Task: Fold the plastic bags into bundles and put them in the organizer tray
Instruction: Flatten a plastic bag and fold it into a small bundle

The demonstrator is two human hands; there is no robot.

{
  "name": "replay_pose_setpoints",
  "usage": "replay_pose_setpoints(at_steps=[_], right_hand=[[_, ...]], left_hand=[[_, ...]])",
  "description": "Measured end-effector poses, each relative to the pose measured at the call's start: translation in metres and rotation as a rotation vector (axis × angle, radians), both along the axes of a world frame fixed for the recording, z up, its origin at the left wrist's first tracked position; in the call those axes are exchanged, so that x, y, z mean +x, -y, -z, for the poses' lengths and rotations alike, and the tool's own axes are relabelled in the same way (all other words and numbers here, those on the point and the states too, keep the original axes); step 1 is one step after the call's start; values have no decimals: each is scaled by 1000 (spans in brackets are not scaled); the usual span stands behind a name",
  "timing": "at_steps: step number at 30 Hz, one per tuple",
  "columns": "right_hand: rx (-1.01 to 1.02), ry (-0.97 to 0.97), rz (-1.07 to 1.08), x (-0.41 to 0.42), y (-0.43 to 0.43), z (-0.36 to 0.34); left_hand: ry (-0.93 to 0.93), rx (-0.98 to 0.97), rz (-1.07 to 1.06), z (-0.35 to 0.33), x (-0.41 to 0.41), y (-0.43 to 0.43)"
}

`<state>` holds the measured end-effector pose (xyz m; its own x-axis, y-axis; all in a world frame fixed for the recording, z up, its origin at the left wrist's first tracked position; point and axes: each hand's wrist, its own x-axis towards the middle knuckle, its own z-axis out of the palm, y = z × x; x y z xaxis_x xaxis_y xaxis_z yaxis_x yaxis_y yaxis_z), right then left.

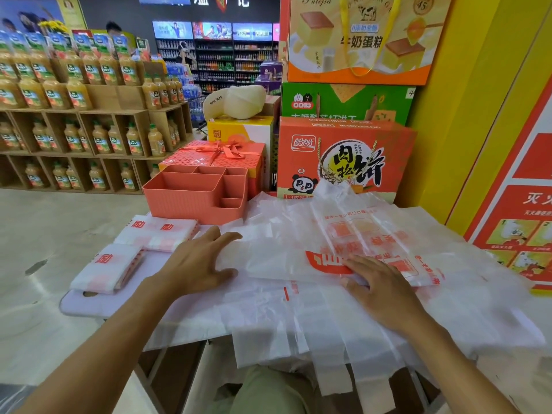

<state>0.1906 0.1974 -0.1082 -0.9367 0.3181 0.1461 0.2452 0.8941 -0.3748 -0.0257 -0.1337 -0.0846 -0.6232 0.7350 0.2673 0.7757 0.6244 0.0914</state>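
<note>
Pressing my left hand (pixel 197 264) and right hand (pixel 379 291) flat, fingers straight, on a part-folded plastic bag (pixel 286 255) atop the loose pile (pixel 298 321); two folded bundles (pixel 167 234) lie on the table (pixel 89 306) near the organizer tray (pixel 194 201), no bundle visible inside, so most remains.

At your 10 o'clock stood juice bottle shelves (pixel 98 114); at 12, a ribboned gift box (pixel 209 162) and cream cap (pixel 239 100); at 1, a panda-printed carton (pixel 343 132).

Reaching forward, palms down: left hand (pixel 197 261) lying flat, fingers spread; right hand (pixel 379 288) pressing down, fingers straight, together.
</note>
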Motion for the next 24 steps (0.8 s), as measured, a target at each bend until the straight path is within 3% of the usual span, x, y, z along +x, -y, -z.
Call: replay_pose_setpoints(at_steps=[7,19,24], right_hand=[[9,16,-27,1,3,-2],[45,67,-125,4,10,-7],[67,83,-124,4,9,-5]], left_hand=[[-38,-72,-19,-7,-1,9],[-132,44,-45,-5,8,29],[27,203,-23,-19,21,20]])
